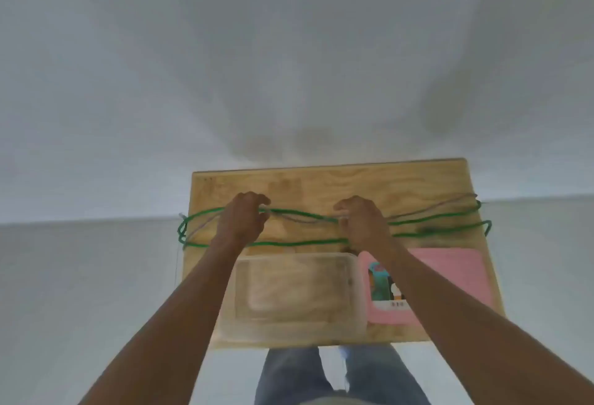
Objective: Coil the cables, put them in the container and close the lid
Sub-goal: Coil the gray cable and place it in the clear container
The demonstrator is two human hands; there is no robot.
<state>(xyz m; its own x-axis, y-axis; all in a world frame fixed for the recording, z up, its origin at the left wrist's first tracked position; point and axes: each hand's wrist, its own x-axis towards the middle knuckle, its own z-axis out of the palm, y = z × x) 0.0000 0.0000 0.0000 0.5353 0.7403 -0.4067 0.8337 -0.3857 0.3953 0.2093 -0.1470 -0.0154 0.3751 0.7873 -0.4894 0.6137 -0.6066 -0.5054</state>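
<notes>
A green cable (299, 241) lies in long loops across the wooden table (337, 183), its ends hanging past both side edges. A thinner grey cable (427, 208) runs along with it. My left hand (244, 221) curls its fingers round the cables left of centre. My right hand (363, 221) grips them right of centre. In front of the hands stands a clear, open container (289, 324), seemingly empty. Its pink lid (450, 276) lies flat to the right, partly hidden under my right forearm.
The table is small, with its near edge just above my knees (340, 375). A pale floor surrounds it and a white wall rises behind.
</notes>
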